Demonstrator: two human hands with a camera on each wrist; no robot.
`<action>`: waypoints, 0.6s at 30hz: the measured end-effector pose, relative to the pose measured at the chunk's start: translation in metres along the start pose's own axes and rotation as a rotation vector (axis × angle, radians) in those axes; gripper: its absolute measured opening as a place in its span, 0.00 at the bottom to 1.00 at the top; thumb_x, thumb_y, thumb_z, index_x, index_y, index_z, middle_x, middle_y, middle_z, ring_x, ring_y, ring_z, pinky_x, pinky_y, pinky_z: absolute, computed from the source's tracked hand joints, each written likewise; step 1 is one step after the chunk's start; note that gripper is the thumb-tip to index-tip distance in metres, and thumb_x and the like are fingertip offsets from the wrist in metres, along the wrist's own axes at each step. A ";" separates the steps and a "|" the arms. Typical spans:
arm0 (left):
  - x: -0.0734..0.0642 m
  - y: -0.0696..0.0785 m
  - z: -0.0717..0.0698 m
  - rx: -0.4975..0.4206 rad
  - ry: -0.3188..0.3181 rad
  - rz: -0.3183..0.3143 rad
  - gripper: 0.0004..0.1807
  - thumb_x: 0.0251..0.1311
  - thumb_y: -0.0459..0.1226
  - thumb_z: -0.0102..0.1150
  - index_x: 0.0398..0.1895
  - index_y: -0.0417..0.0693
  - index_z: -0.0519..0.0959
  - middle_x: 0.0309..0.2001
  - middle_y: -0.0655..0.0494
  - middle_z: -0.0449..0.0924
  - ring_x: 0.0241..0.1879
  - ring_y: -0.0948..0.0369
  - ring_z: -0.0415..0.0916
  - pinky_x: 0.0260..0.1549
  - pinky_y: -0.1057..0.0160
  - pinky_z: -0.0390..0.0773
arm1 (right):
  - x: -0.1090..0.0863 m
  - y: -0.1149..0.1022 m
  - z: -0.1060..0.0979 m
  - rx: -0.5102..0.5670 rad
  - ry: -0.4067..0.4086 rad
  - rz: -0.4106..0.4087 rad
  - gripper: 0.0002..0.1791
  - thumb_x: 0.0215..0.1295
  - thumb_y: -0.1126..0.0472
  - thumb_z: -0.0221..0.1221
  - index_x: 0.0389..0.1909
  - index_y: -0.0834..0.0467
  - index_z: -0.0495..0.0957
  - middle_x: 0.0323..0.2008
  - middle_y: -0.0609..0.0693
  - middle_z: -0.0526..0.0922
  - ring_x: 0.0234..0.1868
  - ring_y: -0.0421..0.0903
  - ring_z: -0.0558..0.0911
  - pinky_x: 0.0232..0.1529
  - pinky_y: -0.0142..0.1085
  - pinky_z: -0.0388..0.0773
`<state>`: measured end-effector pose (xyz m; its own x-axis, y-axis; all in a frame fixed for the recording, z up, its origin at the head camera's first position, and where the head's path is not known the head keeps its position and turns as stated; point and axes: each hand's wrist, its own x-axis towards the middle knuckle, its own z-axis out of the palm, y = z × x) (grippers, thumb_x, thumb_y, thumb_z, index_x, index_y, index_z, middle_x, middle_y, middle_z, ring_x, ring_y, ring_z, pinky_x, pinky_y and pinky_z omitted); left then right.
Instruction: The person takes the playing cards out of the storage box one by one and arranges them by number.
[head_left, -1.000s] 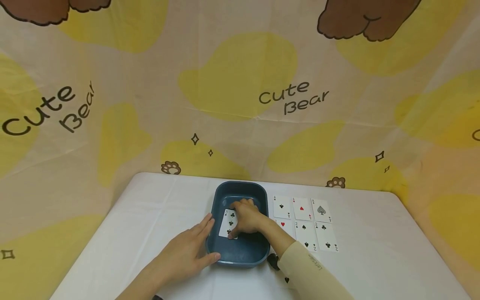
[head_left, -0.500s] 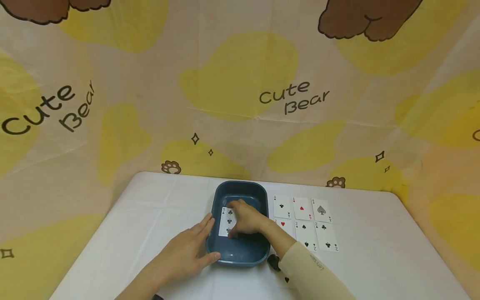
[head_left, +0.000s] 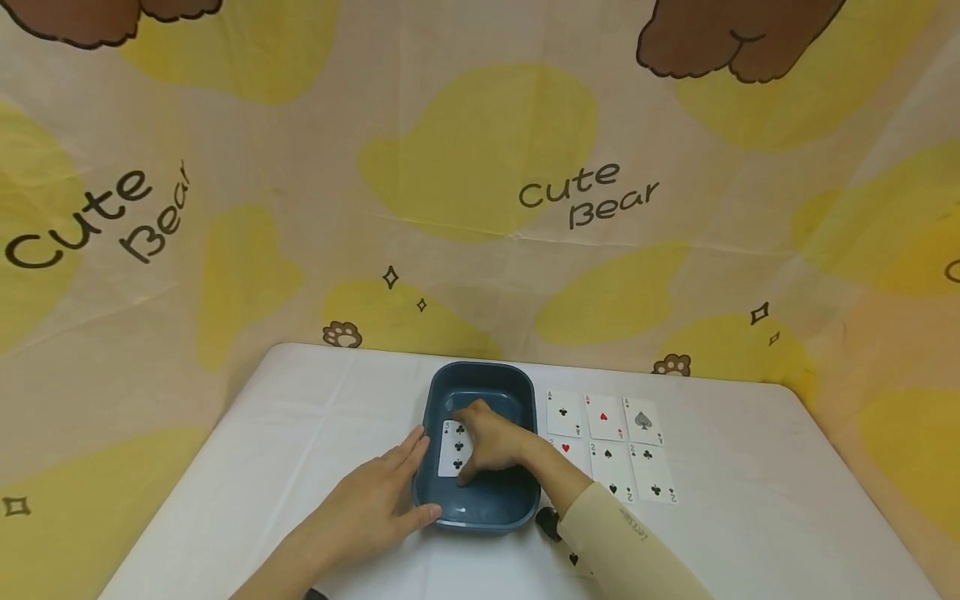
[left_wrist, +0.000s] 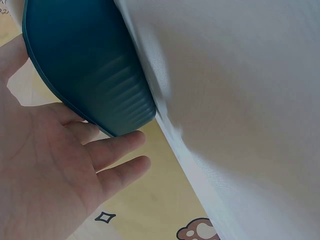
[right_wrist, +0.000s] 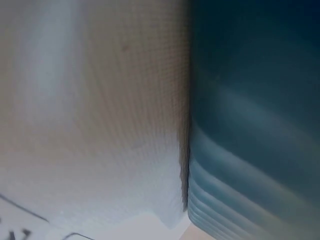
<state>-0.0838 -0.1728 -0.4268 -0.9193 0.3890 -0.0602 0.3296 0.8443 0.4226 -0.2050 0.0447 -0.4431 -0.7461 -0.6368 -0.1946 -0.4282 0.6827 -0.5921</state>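
A dark blue plastic tub (head_left: pixel 487 512) stands on the white-covered table. Inside it lies a three of clubs (head_left: pixel 454 454), face up. My right hand (head_left: pixel 495 437) reaches into the tub and grips this card between thumb and fingers at its near and far ends, covering its right side. Against the tub's left wall rests my left hand (head_left: pixel 375 500), its thumb at the near left corner. In the left wrist view, its fairly straight fingers (left_wrist: pixel 120 150) touch the outside of the tub near the rim. The right wrist view shows the tub's ribbed outer wall (right_wrist: pixel 240 165) but no fingers.
Right of the tub lie two rows of face-up cards: aces such as the ace of spades (head_left: pixel 642 421) behind, twos such as the two of clubs (head_left: pixel 652 475) in front. Near my right sleeve (head_left: pixel 622 533) is a black object (head_left: pixel 548 523) beside a partly hidden card (head_left: pixel 573 560).
The three of clubs has turned from slightly tilted to straight, shifting a little within the tub with my right hand. My left hand has stayed in place.
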 end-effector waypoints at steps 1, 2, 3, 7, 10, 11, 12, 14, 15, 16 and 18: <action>0.000 0.000 0.000 -0.002 0.001 0.002 0.53 0.67 0.67 0.58 0.82 0.41 0.58 0.83 0.49 0.52 0.75 0.44 0.64 0.68 0.39 0.71 | 0.000 0.000 0.000 0.000 -0.001 0.003 0.53 0.41 0.56 0.85 0.72 0.61 0.72 0.62 0.56 0.73 0.56 0.48 0.77 0.64 0.45 0.76; 0.000 0.000 0.000 -0.003 0.002 0.003 0.53 0.67 0.66 0.58 0.82 0.41 0.58 0.83 0.49 0.52 0.75 0.44 0.64 0.68 0.39 0.71 | 0.000 -0.001 0.000 0.000 -0.003 0.004 0.54 0.42 0.56 0.85 0.72 0.61 0.72 0.63 0.56 0.73 0.56 0.48 0.77 0.64 0.45 0.76; 0.000 0.000 0.000 -0.002 0.005 0.004 0.53 0.67 0.66 0.59 0.82 0.41 0.58 0.83 0.49 0.52 0.75 0.44 0.64 0.68 0.39 0.71 | -0.001 -0.002 0.000 -0.002 -0.003 0.004 0.53 0.42 0.55 0.84 0.72 0.61 0.72 0.63 0.56 0.73 0.56 0.48 0.77 0.64 0.45 0.76; 0.000 0.000 0.000 -0.002 0.005 0.001 0.53 0.67 0.66 0.59 0.82 0.41 0.58 0.83 0.49 0.52 0.75 0.44 0.64 0.67 0.39 0.71 | -0.002 -0.003 -0.002 -0.044 -0.006 -0.007 0.52 0.44 0.53 0.83 0.72 0.61 0.72 0.64 0.57 0.74 0.60 0.51 0.75 0.65 0.47 0.75; 0.000 0.000 0.000 -0.001 0.004 -0.003 0.53 0.66 0.67 0.59 0.82 0.41 0.58 0.83 0.49 0.52 0.75 0.43 0.64 0.67 0.38 0.71 | -0.003 -0.004 -0.005 -0.079 -0.001 -0.016 0.51 0.45 0.51 0.82 0.72 0.61 0.74 0.64 0.57 0.75 0.63 0.52 0.72 0.66 0.49 0.74; 0.000 0.000 0.000 -0.001 0.005 -0.004 0.54 0.66 0.67 0.59 0.82 0.42 0.58 0.83 0.49 0.52 0.75 0.43 0.65 0.67 0.38 0.71 | -0.003 -0.004 -0.006 -0.086 0.004 -0.018 0.50 0.45 0.51 0.82 0.71 0.60 0.74 0.63 0.57 0.75 0.63 0.52 0.72 0.66 0.49 0.74; 0.000 -0.001 0.000 -0.001 0.006 -0.002 0.53 0.66 0.67 0.59 0.82 0.42 0.58 0.83 0.49 0.52 0.75 0.43 0.65 0.67 0.39 0.71 | -0.004 -0.004 -0.007 -0.086 0.010 -0.020 0.50 0.45 0.51 0.82 0.71 0.60 0.74 0.63 0.57 0.75 0.62 0.52 0.71 0.66 0.48 0.74; -0.001 -0.001 0.000 0.000 0.009 0.002 0.53 0.66 0.67 0.59 0.83 0.42 0.58 0.83 0.49 0.52 0.75 0.43 0.65 0.67 0.39 0.71 | -0.006 -0.004 -0.008 -0.083 0.020 -0.022 0.50 0.45 0.50 0.82 0.71 0.59 0.74 0.63 0.56 0.76 0.61 0.51 0.71 0.64 0.48 0.75; -0.001 -0.001 0.000 0.002 0.010 0.003 0.53 0.67 0.66 0.59 0.83 0.42 0.58 0.83 0.49 0.52 0.75 0.44 0.65 0.68 0.39 0.71 | -0.007 -0.004 -0.009 -0.083 0.025 -0.024 0.50 0.46 0.49 0.82 0.72 0.59 0.74 0.63 0.56 0.76 0.61 0.51 0.71 0.64 0.48 0.75; -0.001 -0.002 0.001 0.002 0.012 0.003 0.53 0.67 0.67 0.59 0.83 0.42 0.58 0.83 0.50 0.52 0.75 0.44 0.65 0.68 0.39 0.71 | -0.008 -0.004 -0.010 -0.082 0.030 -0.028 0.50 0.46 0.49 0.82 0.72 0.59 0.74 0.63 0.56 0.76 0.61 0.51 0.71 0.63 0.48 0.75; -0.001 -0.002 0.001 0.003 0.012 0.001 0.53 0.67 0.67 0.58 0.83 0.42 0.58 0.83 0.50 0.51 0.75 0.44 0.64 0.68 0.39 0.70 | -0.010 -0.005 -0.012 -0.078 0.036 -0.045 0.51 0.46 0.48 0.81 0.72 0.59 0.73 0.64 0.56 0.76 0.62 0.52 0.71 0.63 0.49 0.75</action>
<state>-0.0837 -0.1742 -0.4284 -0.9214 0.3856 -0.0487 0.3314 0.8449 0.4199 -0.2015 0.0524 -0.4284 -0.7423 -0.6553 -0.1398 -0.4995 0.6802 -0.5365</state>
